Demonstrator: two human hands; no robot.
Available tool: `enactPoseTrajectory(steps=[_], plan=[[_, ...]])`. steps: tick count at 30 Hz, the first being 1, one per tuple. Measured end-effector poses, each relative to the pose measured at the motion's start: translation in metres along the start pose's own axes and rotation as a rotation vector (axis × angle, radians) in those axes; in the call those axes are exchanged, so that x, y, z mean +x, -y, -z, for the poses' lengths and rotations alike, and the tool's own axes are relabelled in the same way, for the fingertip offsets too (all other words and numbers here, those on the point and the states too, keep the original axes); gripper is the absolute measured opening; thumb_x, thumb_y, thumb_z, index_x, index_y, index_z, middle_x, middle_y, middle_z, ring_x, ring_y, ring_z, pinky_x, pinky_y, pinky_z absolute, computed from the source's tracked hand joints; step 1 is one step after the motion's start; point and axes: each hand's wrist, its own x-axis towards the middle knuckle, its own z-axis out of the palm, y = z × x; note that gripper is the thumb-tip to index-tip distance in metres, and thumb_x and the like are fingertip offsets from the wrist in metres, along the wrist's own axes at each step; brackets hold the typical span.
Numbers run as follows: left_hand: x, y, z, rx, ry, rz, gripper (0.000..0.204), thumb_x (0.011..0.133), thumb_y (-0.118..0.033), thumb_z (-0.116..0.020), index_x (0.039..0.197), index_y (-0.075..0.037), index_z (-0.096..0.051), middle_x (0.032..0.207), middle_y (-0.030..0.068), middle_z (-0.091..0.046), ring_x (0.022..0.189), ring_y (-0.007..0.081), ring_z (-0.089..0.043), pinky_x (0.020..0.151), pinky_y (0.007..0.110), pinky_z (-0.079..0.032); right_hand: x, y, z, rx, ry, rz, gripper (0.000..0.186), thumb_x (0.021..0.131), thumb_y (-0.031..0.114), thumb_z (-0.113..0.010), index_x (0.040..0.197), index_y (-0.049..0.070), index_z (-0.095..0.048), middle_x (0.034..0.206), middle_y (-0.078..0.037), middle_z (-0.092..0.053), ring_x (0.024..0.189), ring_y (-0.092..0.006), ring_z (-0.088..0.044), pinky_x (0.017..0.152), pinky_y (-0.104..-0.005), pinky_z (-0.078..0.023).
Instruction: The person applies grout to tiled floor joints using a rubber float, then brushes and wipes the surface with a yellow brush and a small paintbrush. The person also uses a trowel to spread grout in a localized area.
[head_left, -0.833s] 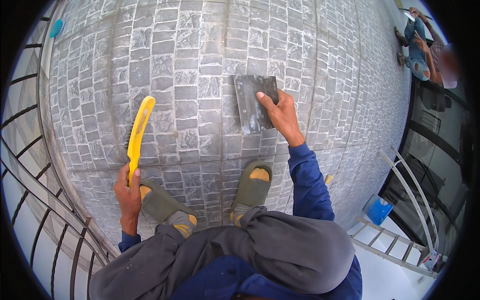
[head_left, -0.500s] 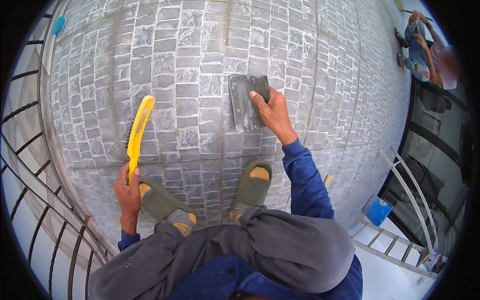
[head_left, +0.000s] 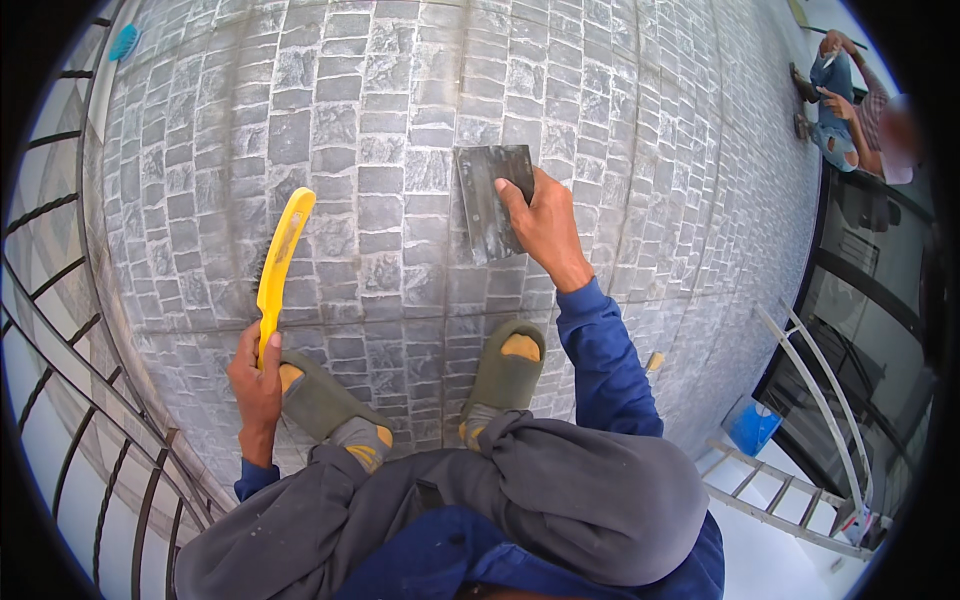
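My left hand (head_left: pixel 258 385) is closed round the handle end of a yellow brush (head_left: pixel 276 265). Dark bristles show along its left side, low over the grey stone-patterned tiles (head_left: pixel 390 210). In my right hand (head_left: pixel 548 228) is a dark, flat rectangular float (head_left: pixel 490 205) with pale smears on it. My thumb lies across its upper face, while the other fingers are hidden beneath or behind it. Whether the float touches the tiles I cannot tell. Both my feet, in olive slides (head_left: pixel 508 372), stand between the two hands.
A black metal railing (head_left: pixel 85 230) runs along the left. A blue-green brush (head_left: pixel 124 42) lies at the far left, a small yellowish piece (head_left: pixel 655 361) beyond my right sleeve. At right stand a ladder (head_left: pixel 790 495), a blue bucket (head_left: pixel 753 425) and dark glass; another person (head_left: pixel 850 110) sits far right.
My right hand and the float have shifted slightly left and away from me. The yellow brush has barely tilted to the right. The other person's hands have moved.
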Motion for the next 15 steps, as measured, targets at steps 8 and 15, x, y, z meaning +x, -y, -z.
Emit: enactPoseTrajectory(steps=[8, 15], plan=[[0.0, 0.001, 0.003, 0.05, 0.015, 0.025, 0.03, 0.101, -0.02, -0.062, 0.12, 0.003, -0.063, 0.09, 0.0066, -0.066, 0.081, 0.0122, -0.058, 0.074, 0.028, -0.047, 0.0, 0.006, 0.003, 0.027, -0.017, -0.103, 0.027, 0.092, 0.016, -0.066, 0.086, -0.009, -0.06, 0.066, -0.028, -0.058, 0.06, -0.046, -0.058, 0.056, -0.0471, -0.044], [0.0, 0.001, 0.002, 0.027, 0.013, 0.029, 0.03, 0.101, -0.019, -0.062, 0.12, 0.004, -0.063, 0.092, 0.0078, -0.067, 0.084, 0.0131, -0.059, 0.076, 0.029, -0.048, -0.005, 0.01, 0.01, -0.025, 0.014, -0.028, 0.025, 0.093, 0.016, -0.067, 0.087, -0.007, -0.06, 0.063, -0.024, -0.059, 0.058, -0.0414, -0.059, 0.054, -0.0443, -0.044]])
